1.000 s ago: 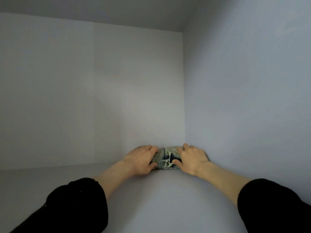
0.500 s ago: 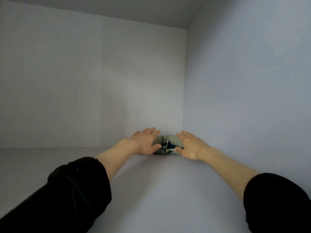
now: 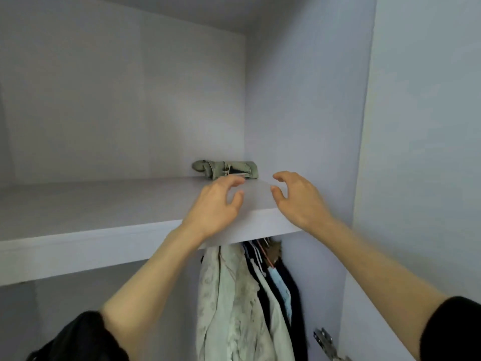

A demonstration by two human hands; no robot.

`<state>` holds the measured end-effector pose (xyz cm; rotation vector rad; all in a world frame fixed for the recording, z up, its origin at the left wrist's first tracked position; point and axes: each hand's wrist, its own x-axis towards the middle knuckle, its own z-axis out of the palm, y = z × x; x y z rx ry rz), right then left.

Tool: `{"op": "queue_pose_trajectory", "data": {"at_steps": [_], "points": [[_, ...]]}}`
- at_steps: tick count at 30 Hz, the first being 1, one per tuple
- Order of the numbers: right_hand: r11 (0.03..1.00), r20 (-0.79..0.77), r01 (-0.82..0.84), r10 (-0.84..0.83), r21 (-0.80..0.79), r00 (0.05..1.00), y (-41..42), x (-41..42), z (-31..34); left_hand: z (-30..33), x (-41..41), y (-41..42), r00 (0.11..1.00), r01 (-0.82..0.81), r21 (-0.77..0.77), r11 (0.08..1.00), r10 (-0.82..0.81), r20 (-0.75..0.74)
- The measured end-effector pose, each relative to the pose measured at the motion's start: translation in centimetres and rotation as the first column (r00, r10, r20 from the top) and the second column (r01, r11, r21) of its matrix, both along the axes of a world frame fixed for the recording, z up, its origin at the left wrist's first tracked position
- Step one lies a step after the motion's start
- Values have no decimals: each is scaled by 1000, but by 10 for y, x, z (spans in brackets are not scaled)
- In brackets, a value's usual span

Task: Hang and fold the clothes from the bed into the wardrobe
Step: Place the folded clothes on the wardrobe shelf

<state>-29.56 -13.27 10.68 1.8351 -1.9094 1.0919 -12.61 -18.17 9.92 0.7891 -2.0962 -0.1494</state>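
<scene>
The folded denim garment [image 3: 226,170] lies at the back right corner of the wardrobe shelf [image 3: 104,204], long axis running left to right, beyond both hands. The left hand [image 3: 217,207] and right hand [image 3: 296,198] hover apart near the front edge, fingers loosely curled, holding nothing. Hung clothes [image 3: 242,295] occupy the space below.

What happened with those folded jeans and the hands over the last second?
Both hands let go of the folded jeans and drew back toward the person. The left hand and right hand now hover over the front edge of the shelf, fingers loosely curled, holding nothing. The view pulled back too, showing the hanging clothes below. The jeans stayed at the back right corner of the shelf.
</scene>
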Motion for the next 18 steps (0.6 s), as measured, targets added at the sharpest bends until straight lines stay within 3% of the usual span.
{"op": "queue_pose_trajectory", "data": {"at_steps": [5, 12, 15, 18], "points": [[999, 125, -12, 17, -44, 992, 112, 19, -49, -49, 10, 86, 982, 183, 175, 967, -172, -74], [961, 305, 80, -161, 264, 939, 277, -9, -155, -127, -34, 216, 911, 383, 409, 829, -413, -16], [911, 360, 137, -288, 390, 888, 361, -33, -191, -156, -67, 275, 832, 481, 465, 743, -555, 26], [848, 390, 238, -444, 473, 807, 460, -61, -217, -187, -112, 350, 698, 562, 547, 621, -711, 91]]}}
